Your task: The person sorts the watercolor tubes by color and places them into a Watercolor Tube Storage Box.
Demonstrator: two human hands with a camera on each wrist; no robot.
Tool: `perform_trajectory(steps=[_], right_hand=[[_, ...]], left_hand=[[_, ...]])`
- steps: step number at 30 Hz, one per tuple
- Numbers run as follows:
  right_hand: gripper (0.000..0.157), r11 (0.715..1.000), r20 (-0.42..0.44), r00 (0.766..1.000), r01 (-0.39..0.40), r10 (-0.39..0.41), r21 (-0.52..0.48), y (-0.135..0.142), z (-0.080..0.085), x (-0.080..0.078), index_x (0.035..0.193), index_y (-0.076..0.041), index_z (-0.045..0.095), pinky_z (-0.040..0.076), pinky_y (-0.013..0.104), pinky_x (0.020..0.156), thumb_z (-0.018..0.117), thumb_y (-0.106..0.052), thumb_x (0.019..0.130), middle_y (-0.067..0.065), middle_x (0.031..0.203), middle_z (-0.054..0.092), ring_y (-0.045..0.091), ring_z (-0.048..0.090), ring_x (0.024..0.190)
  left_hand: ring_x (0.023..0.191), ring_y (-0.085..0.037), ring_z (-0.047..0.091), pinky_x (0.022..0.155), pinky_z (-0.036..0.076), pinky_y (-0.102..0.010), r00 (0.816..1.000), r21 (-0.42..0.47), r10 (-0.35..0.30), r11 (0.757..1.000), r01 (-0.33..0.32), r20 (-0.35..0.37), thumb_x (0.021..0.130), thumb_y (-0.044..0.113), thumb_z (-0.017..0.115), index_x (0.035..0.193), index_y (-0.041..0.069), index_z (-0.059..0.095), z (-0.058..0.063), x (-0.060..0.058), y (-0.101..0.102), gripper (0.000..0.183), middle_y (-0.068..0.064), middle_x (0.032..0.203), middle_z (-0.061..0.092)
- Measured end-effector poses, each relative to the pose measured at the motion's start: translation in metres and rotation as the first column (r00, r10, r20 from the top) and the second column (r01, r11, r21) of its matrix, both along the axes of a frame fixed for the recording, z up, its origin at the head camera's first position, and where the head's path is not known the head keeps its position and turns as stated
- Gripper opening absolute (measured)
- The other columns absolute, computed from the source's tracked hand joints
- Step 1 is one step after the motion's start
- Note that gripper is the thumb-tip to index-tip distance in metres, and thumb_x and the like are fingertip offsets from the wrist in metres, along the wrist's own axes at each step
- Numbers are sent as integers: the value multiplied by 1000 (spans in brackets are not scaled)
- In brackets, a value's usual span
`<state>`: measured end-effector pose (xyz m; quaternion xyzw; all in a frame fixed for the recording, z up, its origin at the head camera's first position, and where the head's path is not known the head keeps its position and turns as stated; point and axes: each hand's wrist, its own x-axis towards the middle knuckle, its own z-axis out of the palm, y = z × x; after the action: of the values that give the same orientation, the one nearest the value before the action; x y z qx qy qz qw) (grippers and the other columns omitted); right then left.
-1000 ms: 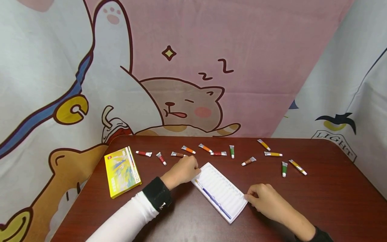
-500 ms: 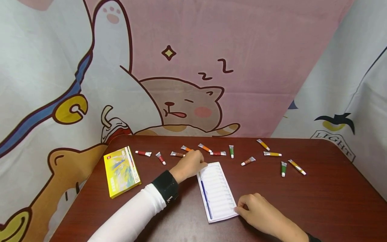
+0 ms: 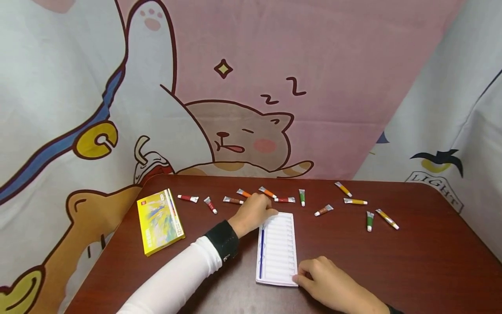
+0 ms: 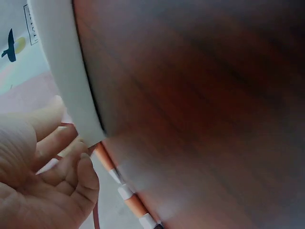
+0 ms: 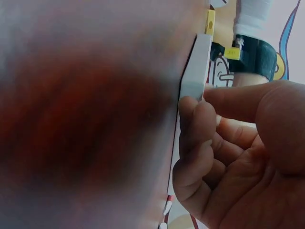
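Note:
A white slotted paint tray (image 3: 277, 248) lies on the table in front of me, its long side pointing away. A blue paintbrush (image 3: 262, 248) rests along the tray's left edge. My left hand (image 3: 254, 213) pinches the far end of the tray between thumb and fingers. At the near right corner my right hand (image 3: 325, 279) pinches the tray the same way; in the right wrist view thumb and forefinger meet on the tray's corner (image 5: 194, 71). The left wrist view has the tray's white side (image 4: 66, 71) between thumb and curled fingers.
A yellow paint box (image 3: 161, 222) lies at the left. Several paint tubes are scattered along the back, among them a red one (image 3: 188, 198), a green one (image 3: 302, 197) and a brown one (image 3: 323, 210). More, including a yellow tube (image 3: 387, 219), lie to the right.
The tray has turned clockwise from a slant to nearly straight. My left hand has moved right with its far end, and my right hand has come left and nearer with its near end.

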<state>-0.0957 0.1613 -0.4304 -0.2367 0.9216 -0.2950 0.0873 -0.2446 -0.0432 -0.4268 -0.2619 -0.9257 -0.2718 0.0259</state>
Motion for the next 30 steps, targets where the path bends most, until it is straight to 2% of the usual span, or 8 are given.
perform_trajectory(steps=[3, 6, 10, 13, 18, 23, 26, 30], right_hand=[[26, 1000, -64, 998, 25, -24, 18, 3, 2, -11, 64, -27, 56, 35, 20, 41, 66, -29, 87, -18, 52, 43, -2, 36, 47], [18, 994, -180, 980, 93, -82, 52, 6, 5, -30, 69, -27, 61, 38, 22, 45, 68, -29, 85, -18, 57, 48, -1, 40, 50], [6, 983, -289, 947, 169, -143, 67, 11, 9, -57, 79, -22, 68, 44, 27, 54, 71, -26, 83, -16, 71, 58, 1, 49, 60], [6, 982, -331, 932, 176, -145, 67, 12, 13, -75, 85, -17, 71, 48, 32, 58, 72, -22, 82, -10, 79, 62, 4, 53, 67], [12, 982, -375, 920, 160, -113, 97, 7, 13, -100, 92, -13, 71, 49, 35, 60, 71, -19, 82, -3, 85, 63, 10, 55, 73], [13, 977, -400, 913, 147, -75, 153, -1, 7, -116, 95, -13, 72, 45, 31, 54, 69, -18, 84, -4, 82, 59, 10, 52, 69], [12, 977, -424, 904, 133, -51, 167, -5, 3, -122, 95, -13, 73, 42, 28, 50, 68, -17, 85, -4, 78, 57, 10, 48, 66], [8, 979, -433, 901, 124, -42, 163, -8, 0, -127, 90, -14, 73, 41, 29, 49, 67, -15, 85, -4, 76, 56, 10, 48, 65]], left_hand=[[51, -8, 41, 45, 30, -22, 996, 18, 37, 999, -36, -79, 87, 29, 68, 59, 17, 57, 6, 6, -7, 32, 6, 57, 44], [51, -8, 42, 43, 31, -22, 991, 27, 72, 997, -69, -109, 89, 26, 65, 63, 17, 58, 16, 19, -16, 28, 5, 57, 46], [42, -5, 36, 37, 26, -21, 994, -15, 71, 997, -72, -83, 90, 22, 61, 55, 18, 53, 28, 47, -25, 35, 8, 48, 37], [38, -4, 33, 35, 24, -22, 997, -107, 66, 992, -70, -36, 89, 27, 61, 47, 20, 47, 32, 72, -27, 45, 10, 43, 32], [40, -7, 38, 36, 29, -27, 996, -227, 60, 973, -43, 71, 88, 40, 61, 45, 21, 47, 31, 107, -26, 50, 9, 43, 37], [44, -8, 41, 40, 37, -34, 985, -283, 33, 959, 17, 170, 88, 44, 59, 50, 19, 50, 26, 133, -22, 47, 7, 47, 44], [49, -10, 47, 44, 40, -38, 985, -335, 13, 941, 46, 172, 87, 45, 59, 54, 17, 55, 21, 144, -18, 43, 4, 53, 52], [54, -13, 53, 46, 43, -40, 994, -376, -14, 925, 56, 113, 85, 44, 61, 57, 16, 59, 14, 149, -14, 40, 0, 58, 59]])
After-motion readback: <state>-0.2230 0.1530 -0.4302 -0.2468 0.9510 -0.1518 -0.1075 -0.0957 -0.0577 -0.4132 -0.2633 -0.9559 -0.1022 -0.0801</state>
